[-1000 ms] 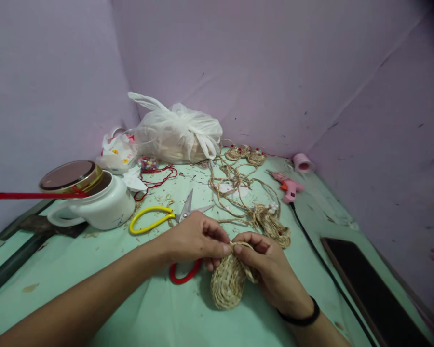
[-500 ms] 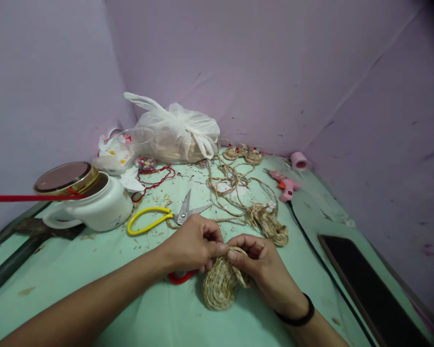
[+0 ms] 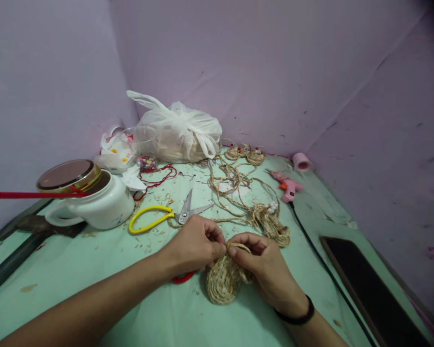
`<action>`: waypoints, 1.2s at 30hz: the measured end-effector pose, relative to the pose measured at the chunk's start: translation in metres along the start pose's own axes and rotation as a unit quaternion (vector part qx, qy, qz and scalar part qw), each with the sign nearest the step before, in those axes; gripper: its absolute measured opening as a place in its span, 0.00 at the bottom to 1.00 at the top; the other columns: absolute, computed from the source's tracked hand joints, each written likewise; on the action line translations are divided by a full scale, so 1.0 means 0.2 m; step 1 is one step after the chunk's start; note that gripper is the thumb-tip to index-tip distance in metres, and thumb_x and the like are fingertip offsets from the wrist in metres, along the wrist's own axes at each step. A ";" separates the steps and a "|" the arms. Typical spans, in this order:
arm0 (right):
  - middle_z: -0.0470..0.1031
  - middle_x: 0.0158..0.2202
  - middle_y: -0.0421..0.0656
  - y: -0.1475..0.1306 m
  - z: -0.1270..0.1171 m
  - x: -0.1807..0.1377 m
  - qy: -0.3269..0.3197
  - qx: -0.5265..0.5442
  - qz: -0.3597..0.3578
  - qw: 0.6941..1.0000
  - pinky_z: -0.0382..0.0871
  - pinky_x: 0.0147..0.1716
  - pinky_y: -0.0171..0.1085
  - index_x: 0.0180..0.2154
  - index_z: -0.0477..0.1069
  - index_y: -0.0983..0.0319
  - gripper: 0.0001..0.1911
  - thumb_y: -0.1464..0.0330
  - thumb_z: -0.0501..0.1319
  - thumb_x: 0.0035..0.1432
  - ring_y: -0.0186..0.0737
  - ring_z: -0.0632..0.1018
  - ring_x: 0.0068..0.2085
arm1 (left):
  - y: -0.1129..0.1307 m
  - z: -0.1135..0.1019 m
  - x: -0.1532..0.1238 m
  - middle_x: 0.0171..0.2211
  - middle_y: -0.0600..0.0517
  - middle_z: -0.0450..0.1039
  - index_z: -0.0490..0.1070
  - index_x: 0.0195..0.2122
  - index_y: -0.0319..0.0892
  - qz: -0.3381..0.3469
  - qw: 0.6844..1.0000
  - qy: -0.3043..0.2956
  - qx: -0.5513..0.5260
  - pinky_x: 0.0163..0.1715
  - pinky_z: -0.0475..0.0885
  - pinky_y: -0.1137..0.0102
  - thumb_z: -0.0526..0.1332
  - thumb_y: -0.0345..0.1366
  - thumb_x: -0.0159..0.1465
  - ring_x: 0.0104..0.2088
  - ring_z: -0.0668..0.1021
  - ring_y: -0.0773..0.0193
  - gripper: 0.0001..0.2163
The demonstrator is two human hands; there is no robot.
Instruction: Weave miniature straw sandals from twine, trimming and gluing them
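Left hand (image 3: 197, 243) settled lower over the red loop handle (image 3: 183, 277), which shrank from a broad open arc to a thin sliver beneath the palm. Oval coiled straw mat (image 3: 222, 285) shifted slightly left and showed a shorter, rounder face. Right hand (image 3: 264, 265) moved left with it, pinching its top edge.

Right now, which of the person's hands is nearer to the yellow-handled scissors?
Left. The left hand sits just short of the blades of the yellow-handled scissors; the right hand is farther off, across the woven straw piece that both hands pinch.
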State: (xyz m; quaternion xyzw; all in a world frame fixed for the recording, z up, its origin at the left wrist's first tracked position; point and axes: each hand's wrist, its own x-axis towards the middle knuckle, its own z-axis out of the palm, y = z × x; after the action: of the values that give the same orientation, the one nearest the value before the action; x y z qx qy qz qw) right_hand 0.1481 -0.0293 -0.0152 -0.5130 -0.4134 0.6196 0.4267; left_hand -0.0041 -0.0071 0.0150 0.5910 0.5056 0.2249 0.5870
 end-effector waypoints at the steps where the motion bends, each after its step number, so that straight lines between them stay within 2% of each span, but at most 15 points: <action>1: 0.67 0.15 0.35 0.00 0.00 0.00 -0.002 -0.001 0.002 1.000 0.51 0.14 0.27 0.23 0.73 0.65 0.11 0.67 0.70 0.35 0.24 0.60 0.16 | 0.00 0.01 0.00 0.12 0.59 0.60 0.65 0.20 0.38 0.010 1.000 0.013 0.017 0.12 0.57 0.78 0.56 0.29 0.46 0.13 0.62 0.74 0.01; 4: 0.67 0.16 0.35 -0.02 0.01 -0.01 -0.003 0.002 0.009 1.000 0.52 0.15 0.27 0.25 0.74 0.65 0.12 0.68 0.70 0.34 0.25 0.61 0.17 | 0.01 0.02 -0.01 0.13 0.59 0.58 0.65 0.18 0.38 0.044 0.997 0.053 0.044 0.13 0.53 0.79 0.56 0.29 0.44 0.16 0.60 0.75 0.01; 7: 0.68 0.17 0.36 -0.03 0.01 -0.01 -0.003 0.005 0.015 1.000 0.55 0.17 0.27 0.25 0.73 0.66 0.11 0.68 0.68 0.34 0.25 0.63 0.18 | 0.01 0.02 -0.02 0.14 0.60 0.57 0.64 0.17 0.38 0.049 0.997 0.060 0.029 0.14 0.52 0.78 0.56 0.30 0.44 0.17 0.58 0.75 0.01; 13: 0.61 0.14 0.33 -0.02 0.05 -0.02 0.022 -0.027 0.005 0.999 0.49 0.14 0.27 0.21 0.69 0.65 0.04 0.71 0.63 0.37 0.24 0.57 0.15 | -0.01 0.07 -0.01 0.14 0.59 0.57 0.62 0.17 0.39 0.038 0.995 0.079 0.050 0.14 0.52 0.77 0.55 0.30 0.43 0.17 0.59 0.73 0.01; 17: 0.61 0.14 0.32 -0.01 0.02 -0.01 0.042 -0.020 -0.015 0.999 0.49 0.14 0.27 0.22 0.69 0.65 0.04 0.71 0.63 0.39 0.24 0.57 0.15 | 0.03 0.00 -0.01 0.16 0.57 0.62 0.66 0.19 0.39 0.070 0.985 0.065 0.143 0.17 0.57 0.76 0.53 0.30 0.46 0.19 0.64 0.71 0.04; 18: 0.61 0.15 0.33 -0.01 0.01 0.00 0.048 0.002 -0.015 0.999 0.50 0.14 0.27 0.22 0.69 0.65 0.06 0.69 0.64 0.39 0.24 0.58 0.16 | 0.04 -0.04 -0.01 0.17 0.56 0.64 0.67 0.20 0.39 0.090 0.975 0.066 0.195 0.19 0.59 0.75 0.52 0.30 0.48 0.20 0.66 0.70 0.06; 19: 0.62 0.15 0.33 -0.02 -0.01 0.01 0.055 0.028 -0.016 0.998 0.51 0.15 0.27 0.23 0.69 0.65 0.07 0.68 0.64 0.40 0.25 0.59 0.16 | 0.05 -0.08 -0.01 0.18 0.55 0.66 0.68 0.21 0.40 0.099 0.954 0.094 0.267 0.21 0.59 0.74 0.51 0.30 0.50 0.21 0.67 0.69 0.07; 20: 0.62 0.16 0.33 -0.02 -0.02 0.01 0.062 0.052 -0.017 0.997 0.51 0.15 0.28 0.24 0.70 0.65 0.09 0.67 0.65 0.39 0.25 0.59 0.17 | 0.05 -0.13 -0.02 0.19 0.54 0.67 0.67 0.21 0.40 0.103 0.921 0.132 0.353 0.23 0.60 0.73 0.51 0.29 0.50 0.22 0.68 0.67 0.07; 21: 0.62 0.16 0.34 -0.02 -0.04 0.02 0.069 0.071 -0.016 0.995 0.51 0.16 0.28 0.24 0.70 0.65 0.10 0.66 0.66 0.38 0.25 0.59 0.17 | 0.05 -0.17 -0.02 0.21 0.53 0.68 0.67 0.23 0.41 0.091 0.889 0.153 0.422 0.24 0.60 0.71 0.51 0.29 0.50 0.24 0.69 0.65 0.07; 23: 0.63 0.16 0.34 -0.03 -0.05 0.03 0.077 0.092 -0.013 0.993 0.50 0.16 0.28 0.23 0.70 0.65 0.11 0.66 0.68 0.37 0.25 0.59 0.17 | 0.03 -0.23 -0.03 0.26 0.50 0.70 0.68 0.28 0.42 0.033 0.845 0.152 0.512 0.23 0.60 0.69 0.51 0.29 0.51 0.26 0.71 0.60 0.08; 27: 0.65 0.17 0.35 -0.03 -0.04 0.03 0.079 0.110 -0.007 0.991 0.53 0.17 0.29 0.23 0.71 0.65 0.12 0.66 0.69 0.35 0.27 0.62 0.19 | -0.01 -0.23 -0.03 0.35 0.43 0.70 0.67 0.36 0.40 -0.016 0.772 0.160 0.615 0.31 0.65 0.64 0.51 0.27 0.51 0.36 0.73 0.52 0.12; 29: 0.65 0.17 0.36 -0.02 -0.04 0.03 0.079 0.117 -0.006 0.990 0.54 0.17 0.29 0.22 0.71 0.65 0.11 0.66 0.69 0.35 0.27 0.63 0.19 | -0.01 -0.21 -0.03 0.36 0.42 0.69 0.67 0.36 0.39 -0.026 0.762 0.163 0.627 0.33 0.65 0.62 0.51 0.28 0.52 0.38 0.72 0.50 0.12; 36: 0.68 0.19 0.37 -0.01 -0.04 0.04 0.069 0.136 -0.005 0.988 0.57 0.20 0.29 0.23 0.71 0.65 0.12 0.66 0.69 0.36 0.29 0.66 0.21 | -0.02 -0.23 -0.04 0.36 0.44 0.66 0.64 0.38 0.40 -0.019 0.778 0.140 0.612 0.29 0.67 0.64 0.50 0.27 0.51 0.35 0.73 0.53 0.13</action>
State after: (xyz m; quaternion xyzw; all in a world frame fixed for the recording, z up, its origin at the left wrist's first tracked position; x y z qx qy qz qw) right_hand 0.1560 -0.0211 -0.0162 -0.4894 -0.2979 0.6311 0.5229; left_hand -0.0481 0.0069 0.0229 0.7779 0.6245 -0.0631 0.0293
